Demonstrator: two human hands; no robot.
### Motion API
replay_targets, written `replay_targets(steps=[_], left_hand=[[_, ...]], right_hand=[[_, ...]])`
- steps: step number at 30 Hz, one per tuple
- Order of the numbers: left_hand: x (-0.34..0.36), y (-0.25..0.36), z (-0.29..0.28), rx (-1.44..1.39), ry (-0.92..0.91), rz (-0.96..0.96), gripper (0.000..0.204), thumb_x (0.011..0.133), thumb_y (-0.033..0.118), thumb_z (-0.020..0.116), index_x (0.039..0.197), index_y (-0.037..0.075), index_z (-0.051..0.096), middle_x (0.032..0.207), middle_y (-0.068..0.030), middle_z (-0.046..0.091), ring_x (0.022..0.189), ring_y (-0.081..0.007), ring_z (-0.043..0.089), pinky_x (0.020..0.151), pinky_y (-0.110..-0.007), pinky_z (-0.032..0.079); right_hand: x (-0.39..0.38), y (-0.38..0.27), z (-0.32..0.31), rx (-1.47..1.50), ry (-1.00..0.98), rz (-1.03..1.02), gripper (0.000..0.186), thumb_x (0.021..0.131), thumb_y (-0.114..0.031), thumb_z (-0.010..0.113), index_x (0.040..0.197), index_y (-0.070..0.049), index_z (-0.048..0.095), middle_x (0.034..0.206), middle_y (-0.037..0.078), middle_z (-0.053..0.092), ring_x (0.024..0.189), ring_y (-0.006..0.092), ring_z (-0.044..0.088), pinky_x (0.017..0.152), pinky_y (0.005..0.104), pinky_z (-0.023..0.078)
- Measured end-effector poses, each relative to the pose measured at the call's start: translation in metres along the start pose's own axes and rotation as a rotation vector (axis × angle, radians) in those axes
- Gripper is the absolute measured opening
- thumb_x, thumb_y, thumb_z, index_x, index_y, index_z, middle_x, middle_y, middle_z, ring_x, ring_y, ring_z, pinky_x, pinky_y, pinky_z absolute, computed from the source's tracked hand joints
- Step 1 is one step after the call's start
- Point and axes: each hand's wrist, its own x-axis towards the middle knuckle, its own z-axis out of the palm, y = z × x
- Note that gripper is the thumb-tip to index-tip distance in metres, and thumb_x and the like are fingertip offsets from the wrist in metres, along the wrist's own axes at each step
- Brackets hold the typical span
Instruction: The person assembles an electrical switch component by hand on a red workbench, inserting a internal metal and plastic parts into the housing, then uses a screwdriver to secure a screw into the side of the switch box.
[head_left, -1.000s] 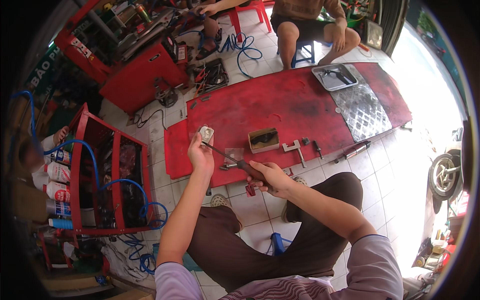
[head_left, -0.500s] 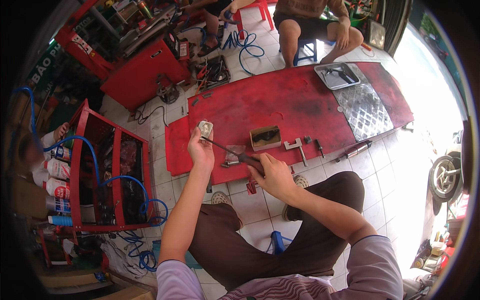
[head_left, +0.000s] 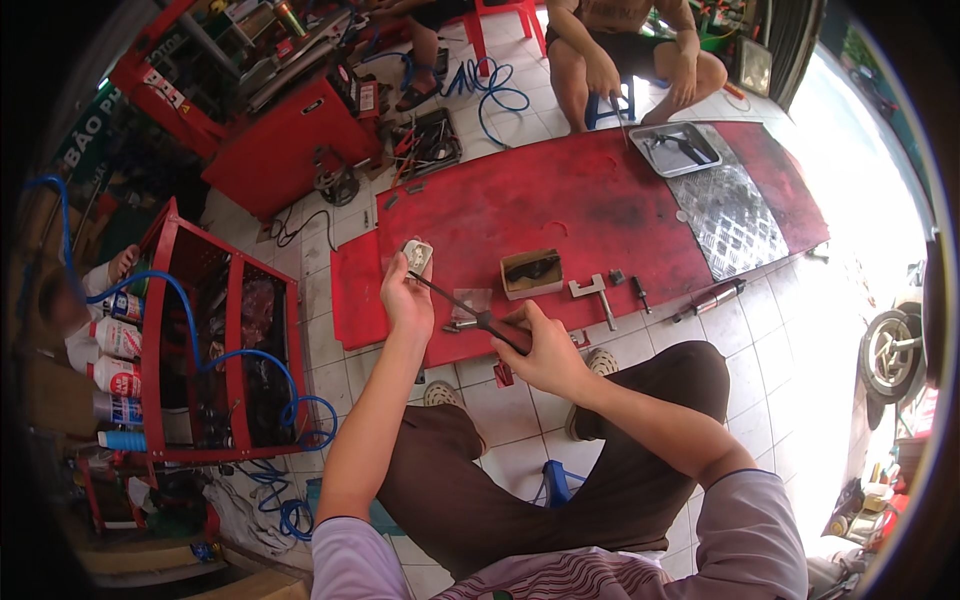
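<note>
The small pale metal part (head_left: pixel 417 257) sits raised in your left hand (head_left: pixel 408 296), pinched between the fingertips above the near edge of the red mat (head_left: pixel 560 205). Your right hand (head_left: pixel 540 350) is clenched around the handle of a thin dark screwdriver (head_left: pixel 455 301), whose tip reaches up to the part. Just beyond your hands, on the mat, lie a small open cardboard box (head_left: pixel 531 273), a T-shaped metal tool (head_left: pixel 594 292) and a dark bolt (head_left: pixel 640 292). A metal tray (head_left: pixel 676 148) rests at the far edge, near a seated person (head_left: pixel 625 50). A red tool cart (head_left: pixel 215 350) stands to your left.
</note>
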Motion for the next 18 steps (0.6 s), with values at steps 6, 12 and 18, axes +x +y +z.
replay_targets(steps=[6,12,18], left_hand=[[-0.004,-0.001,0.003,0.004,0.0,0.004,0.025,0.091,0.01,0.048,0.111,-0.004,0.05,0.11,-0.0139,0.057,0.104,-0.0249,0.056,0.094,-0.036,0.046],[-0.003,-0.008,-0.006,-0.029,-0.012,-0.053,0.025,0.091,0.01,0.047,0.111,-0.004,0.05,0.11,-0.0139,0.057,0.104,-0.0246,0.056,0.094,-0.035,0.047],[0.002,-0.014,-0.009,-0.019,0.035,-0.019,0.022,0.09,0.01,0.048,0.109,-0.003,0.052,0.109,-0.0128,0.057,0.102,-0.0232,0.057,0.093,-0.035,0.047]], right_hand=[[0.005,-0.027,-0.017,0.742,-0.237,0.662,0.022,0.089,-0.02,0.055,0.1,-0.003,0.047,0.074,0.009,0.058,0.048,0.0071,0.044,0.039,0.0202,0.031],[0.005,-0.007,-0.016,1.366,-0.358,0.939,0.02,0.089,-0.026,0.052,0.098,-0.008,0.048,0.083,0.007,0.055,0.047,0.0066,0.036,0.036,0.0179,0.027],[0.004,0.001,-0.004,0.702,-0.227,0.641,0.021,0.086,-0.018,0.057,0.097,-0.003,0.046,0.084,0.009,0.056,0.05,0.0103,0.045,0.04,0.0216,0.035]])
